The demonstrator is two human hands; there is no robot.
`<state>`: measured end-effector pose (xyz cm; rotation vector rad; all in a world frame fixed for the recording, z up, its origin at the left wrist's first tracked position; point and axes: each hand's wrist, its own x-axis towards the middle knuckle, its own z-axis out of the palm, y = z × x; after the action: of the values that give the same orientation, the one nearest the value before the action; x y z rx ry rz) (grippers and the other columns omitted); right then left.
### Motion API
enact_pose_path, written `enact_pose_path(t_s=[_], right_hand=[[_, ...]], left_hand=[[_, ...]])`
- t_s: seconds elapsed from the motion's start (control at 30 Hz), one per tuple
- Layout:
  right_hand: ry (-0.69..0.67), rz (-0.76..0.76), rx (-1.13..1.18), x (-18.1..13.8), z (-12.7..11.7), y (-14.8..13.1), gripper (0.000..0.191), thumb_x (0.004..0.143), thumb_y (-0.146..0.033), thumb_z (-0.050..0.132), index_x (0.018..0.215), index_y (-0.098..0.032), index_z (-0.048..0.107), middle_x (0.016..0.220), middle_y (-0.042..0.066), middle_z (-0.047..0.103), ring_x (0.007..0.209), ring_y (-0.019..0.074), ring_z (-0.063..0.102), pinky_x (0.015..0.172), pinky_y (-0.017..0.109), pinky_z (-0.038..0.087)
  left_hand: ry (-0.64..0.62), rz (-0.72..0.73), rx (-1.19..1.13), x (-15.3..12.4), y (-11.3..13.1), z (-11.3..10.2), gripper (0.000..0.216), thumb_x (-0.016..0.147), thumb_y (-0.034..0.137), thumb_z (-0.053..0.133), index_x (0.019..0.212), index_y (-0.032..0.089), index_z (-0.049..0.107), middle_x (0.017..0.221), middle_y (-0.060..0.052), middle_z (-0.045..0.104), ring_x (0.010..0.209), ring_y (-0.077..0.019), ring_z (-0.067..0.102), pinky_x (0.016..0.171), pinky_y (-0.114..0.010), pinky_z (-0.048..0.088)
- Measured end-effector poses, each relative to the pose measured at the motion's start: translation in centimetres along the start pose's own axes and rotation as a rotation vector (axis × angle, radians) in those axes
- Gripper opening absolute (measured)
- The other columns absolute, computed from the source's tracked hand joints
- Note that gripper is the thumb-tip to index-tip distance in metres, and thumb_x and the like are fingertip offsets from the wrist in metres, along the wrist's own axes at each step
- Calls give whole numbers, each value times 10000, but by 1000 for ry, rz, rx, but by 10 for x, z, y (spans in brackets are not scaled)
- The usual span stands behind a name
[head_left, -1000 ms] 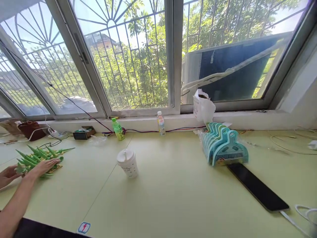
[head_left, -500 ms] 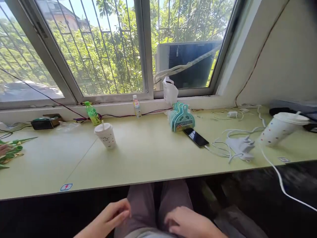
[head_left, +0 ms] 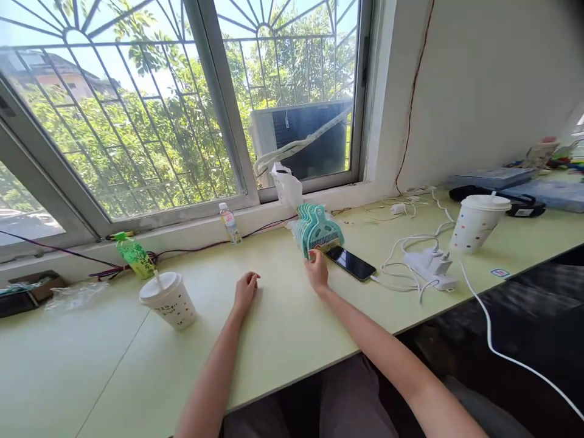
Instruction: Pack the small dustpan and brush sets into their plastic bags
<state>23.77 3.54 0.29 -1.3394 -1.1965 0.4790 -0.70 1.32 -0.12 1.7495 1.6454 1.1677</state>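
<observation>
A row of teal mini dustpans with brushes stands near the window wall, packed one against another. My right hand is at the front lower corner of the row, its thumb and fingers closed on the edge of the nearest dustpan. Just right of that hand, a black phone lies flat, plugged into a white cable. My left hand rests on the table with its fingers curled in and nothing visible in them.
On the left are a white lidded cup and a green bottle. A small clear bottle stands by the wall. To the right lie a power strip with tangled cables and another lidded cup. A white plastic bag sits behind the dustpans.
Both hands have risen from my lap onto the table. My right hand has reached forward and taken hold of the front dustpan's edge. The view has turned right.
</observation>
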Motion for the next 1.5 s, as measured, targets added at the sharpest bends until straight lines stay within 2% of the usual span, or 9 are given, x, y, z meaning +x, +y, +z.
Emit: enact_pose_path(t_s=[0.13, 0.37, 0.57, 0.87, 0.97, 1.07, 1.2, 1.33, 1.5], right_hand=[[116, -133, -431, 25, 9, 17, 374, 810, -362, 609, 1117, -168, 523, 1145, 143, 615, 1096, 271, 523, 854, 340, 380], [-83, 14, -721, 35, 8, 15, 188, 930, -352, 505, 931, -196, 609, 907, 88, 711, 885, 221, 653, 793, 323, 350], [-131, -211, -890, 22, 8, 6, 240, 970, -195, 383, 1099, -118, 571, 891, 168, 709, 852, 244, 673, 809, 357, 341], [-74, -465, -641, 14, -5, -26, 254, 960, -213, 319, 988, -138, 561, 938, 132, 656, 858, 226, 616, 693, 282, 374], [-206, -617, -615, -11, 3, -42, 255, 955, -199, 322, 955, -150, 572, 898, 121, 648, 873, 236, 608, 730, 292, 398], [-396, -736, -642, -42, 20, -53, 220, 933, -183, 377, 1016, -148, 578, 907, 124, 656, 855, 247, 621, 717, 299, 422], [-708, -830, -649, -68, 39, -54, 238, 918, -170, 421, 1097, -135, 574, 958, 144, 678, 856, 254, 648, 702, 301, 450], [-830, -795, -593, -64, 37, -52, 235, 962, -263, 424, 1097, -163, 589, 1023, 141, 690, 869, 230, 660, 721, 279, 444], [-624, -516, -581, -52, 29, -52, 375, 993, -426, 347, 1186, -198, 574, 952, 133, 709, 838, 216, 660, 746, 284, 425]], left_hand=[[-110, 64, 42, -4, -12, -2, 290, 817, 411, 436, 794, 195, 630, 573, 16, 545, 565, -157, 507, 596, -267, 382], [-160, 82, 169, -11, -3, -2, 297, 839, 388, 413, 791, 207, 644, 597, -3, 593, 590, -173, 534, 612, -273, 359], [-126, 109, 150, -12, 0, -2, 269, 828, 377, 456, 754, 217, 660, 577, -10, 592, 580, -184, 527, 606, -279, 348], [-74, 49, -208, -14, 12, -3, 326, 838, 467, 490, 809, 170, 623, 530, 36, 486, 455, -108, 390, 500, -243, 313], [-112, 16, -362, -13, 16, -1, 400, 797, 524, 566, 971, 166, 608, 687, -1, 580, 533, -110, 473, 474, -221, 330], [-225, -52, -593, -13, 15, 3, 549, 770, 550, 615, 1187, 203, 526, 1012, -77, 655, 782, -156, 611, 563, -226, 447], [-376, -156, -786, -15, 11, 4, 438, 776, 471, 670, 1052, 138, 600, 1000, -106, 688, 899, -214, 640, 746, -284, 510], [-260, -267, -875, -11, 6, 2, 283, 745, 339, 716, 909, 125, 628, 835, -78, 702, 774, -188, 653, 708, -278, 522], [-25, -267, -949, -3, -2, -1, 402, 654, 198, 755, 1029, 156, 616, 939, -52, 721, 814, -160, 681, 764, -282, 547]])
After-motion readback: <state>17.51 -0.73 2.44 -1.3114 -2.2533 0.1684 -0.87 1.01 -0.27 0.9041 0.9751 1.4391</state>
